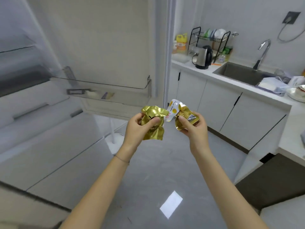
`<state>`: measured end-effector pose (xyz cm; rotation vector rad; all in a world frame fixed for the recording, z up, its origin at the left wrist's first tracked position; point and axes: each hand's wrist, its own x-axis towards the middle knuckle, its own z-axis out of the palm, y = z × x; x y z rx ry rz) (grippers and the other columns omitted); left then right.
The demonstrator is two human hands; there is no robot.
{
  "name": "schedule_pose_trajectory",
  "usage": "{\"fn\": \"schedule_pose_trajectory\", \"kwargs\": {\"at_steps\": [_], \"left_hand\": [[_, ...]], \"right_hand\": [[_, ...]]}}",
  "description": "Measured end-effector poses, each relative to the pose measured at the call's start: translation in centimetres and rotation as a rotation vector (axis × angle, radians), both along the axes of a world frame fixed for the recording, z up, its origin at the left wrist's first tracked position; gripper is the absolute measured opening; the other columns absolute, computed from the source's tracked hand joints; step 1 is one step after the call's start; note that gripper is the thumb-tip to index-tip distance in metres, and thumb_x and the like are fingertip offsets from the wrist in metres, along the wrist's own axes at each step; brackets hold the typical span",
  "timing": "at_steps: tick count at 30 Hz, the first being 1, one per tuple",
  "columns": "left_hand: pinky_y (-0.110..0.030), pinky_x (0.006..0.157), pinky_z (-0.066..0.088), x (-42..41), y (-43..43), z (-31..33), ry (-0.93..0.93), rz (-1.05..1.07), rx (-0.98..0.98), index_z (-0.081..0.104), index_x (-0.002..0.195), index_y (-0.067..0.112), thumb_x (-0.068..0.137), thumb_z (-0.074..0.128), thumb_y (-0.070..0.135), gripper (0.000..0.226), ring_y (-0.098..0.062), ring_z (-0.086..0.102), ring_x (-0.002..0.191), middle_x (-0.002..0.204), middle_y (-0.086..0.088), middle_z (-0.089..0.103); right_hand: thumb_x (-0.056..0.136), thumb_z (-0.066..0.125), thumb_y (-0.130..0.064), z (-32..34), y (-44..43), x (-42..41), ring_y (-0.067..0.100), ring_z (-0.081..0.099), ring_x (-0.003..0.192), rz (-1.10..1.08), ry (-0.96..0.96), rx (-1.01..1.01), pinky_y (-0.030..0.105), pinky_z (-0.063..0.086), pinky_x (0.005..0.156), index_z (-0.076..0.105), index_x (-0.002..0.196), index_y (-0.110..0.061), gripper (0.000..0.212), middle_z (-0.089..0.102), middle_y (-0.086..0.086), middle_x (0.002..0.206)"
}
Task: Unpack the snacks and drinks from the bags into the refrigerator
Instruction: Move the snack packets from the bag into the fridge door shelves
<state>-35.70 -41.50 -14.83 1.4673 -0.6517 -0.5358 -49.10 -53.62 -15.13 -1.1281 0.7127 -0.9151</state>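
Note:
My left hand (140,126) grips a crumpled gold foil snack packet (153,131) in front of me at chest height. My right hand (193,128) holds a second gold packet (184,116), and a white snack packet with orange print (173,110) sticks up behind it. The two hands are close together and do not touch. The refrigerator (49,146) stands open on the left. Its open door (105,47) faces me, and a door shelf (115,91) on it carries a few small items.
A white kitchen counter (206,70) runs along the right with a kettle (202,57), a dish rack (209,38), a sink (239,73) and a tap (262,53). Plastic bags (272,85) and dishes lie beside the sink. A white stand's base (113,139) sits on the grey floor.

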Motion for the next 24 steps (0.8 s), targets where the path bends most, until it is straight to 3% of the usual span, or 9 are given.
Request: {"fn": "schedule_pose_trajectory", "kwargs": {"at_steps": [4, 9, 17, 24], "left_hand": [[-0.026, 0.072, 0.057, 4.2, 5.3, 2.1, -0.031, 0.093, -0.028, 0.07, 0.098, 0.012, 0.081, 0.078, 0.025, 0.024, -0.012, 0.069, 0.078, 0.081, 0.002, 0.072], [-0.03, 0.078, 0.059, 9.1, 8.9, 4.5, -0.06, 0.181, -0.067, 0.069, 0.104, 0.014, 0.081, 0.078, 0.028, 0.029, -0.018, 0.071, 0.09, 0.097, -0.005, 0.074], [-0.025, 0.077, 0.057, 14.7, 10.3, 8.0, -0.096, 0.287, -0.132, 0.07, 0.101, 0.018, 0.079, 0.077, 0.029, 0.025, -0.013, 0.071, 0.088, 0.097, -0.001, 0.075], [-0.03, 0.083, 0.057, 19.3, 10.7, 9.4, -0.161, 0.298, -0.174, 0.07, 0.1, 0.024, 0.075, 0.074, 0.038, 0.029, -0.017, 0.071, 0.093, 0.097, 0.0, 0.075]], "right_hand": [[0.083, 0.073, -0.008, 1.5, 4.5, 5.1, 0.019, 0.067, 0.09, 0.102, -0.028, -0.038, 0.024, 0.056, 0.065, 0.054, 0.118, -0.003, 0.04, 0.067, 0.01, 0.102], [0.082, 0.074, -0.009, 4.5, 7.2, 10.7, 0.015, 0.067, 0.086, 0.222, -0.027, -0.126, 0.03, 0.059, 0.07, 0.057, 0.111, -0.012, 0.034, 0.068, 0.005, 0.098], [0.081, 0.075, -0.009, 9.2, 6.6, 17.9, 0.017, 0.07, 0.088, 0.349, -0.047, -0.238, 0.032, 0.059, 0.073, 0.053, 0.12, -0.01, 0.045, 0.07, 0.006, 0.103], [0.082, 0.074, -0.01, 11.3, 6.2, 24.3, 0.019, 0.069, 0.093, 0.408, 0.003, -0.352, 0.032, 0.059, 0.077, 0.055, 0.115, -0.014, 0.038, 0.068, 0.006, 0.105]]}}
